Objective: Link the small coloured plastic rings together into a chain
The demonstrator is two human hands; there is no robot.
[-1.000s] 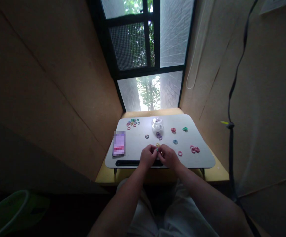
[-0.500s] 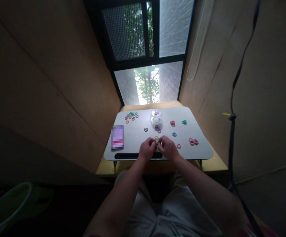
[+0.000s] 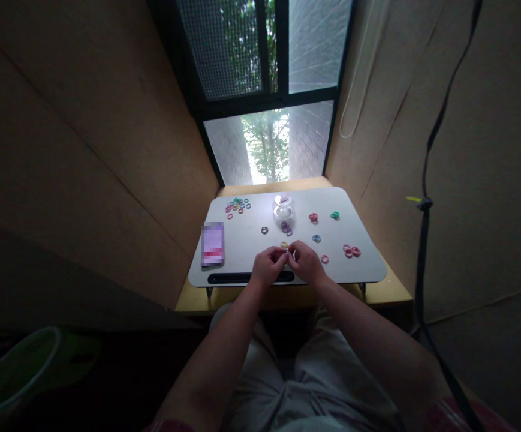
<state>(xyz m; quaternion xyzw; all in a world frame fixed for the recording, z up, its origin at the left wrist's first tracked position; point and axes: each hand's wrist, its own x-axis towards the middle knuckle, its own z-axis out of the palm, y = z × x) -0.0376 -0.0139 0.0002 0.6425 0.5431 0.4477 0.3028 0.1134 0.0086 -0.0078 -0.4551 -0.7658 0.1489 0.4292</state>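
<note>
Over the front middle of a white lap table [image 3: 242, 246], my left hand [image 3: 267, 266] and my right hand [image 3: 306, 262] meet fingertip to fingertip. Both are closed in a pinch on a small pale hair tie [image 3: 288, 252], mostly covered by the fingers. Just beyond them lies a yellow hair tie [image 3: 284, 245]. Purple hair ties [image 3: 286, 228] and a dark one [image 3: 264, 230] lie farther back. To the right of my right hand are a single pink hair tie [image 3: 324, 259], a blue group [image 3: 316, 239] and a larger pink group [image 3: 351, 251].
A clear round container [image 3: 283, 210] stands at the back middle. Red [image 3: 313, 218] and green hair ties [image 3: 334, 215] sit back right, a mixed pile [image 3: 237, 206] back left. A blurred flat rectangular object [image 3: 213, 244] lies left. A dark slot [image 3: 228, 278] runs along the front edge.
The fingertips have drawn closer together, and the greenish bit between them shows less now. The whole view has shifted slightly; the things on the table stay in place.
</note>
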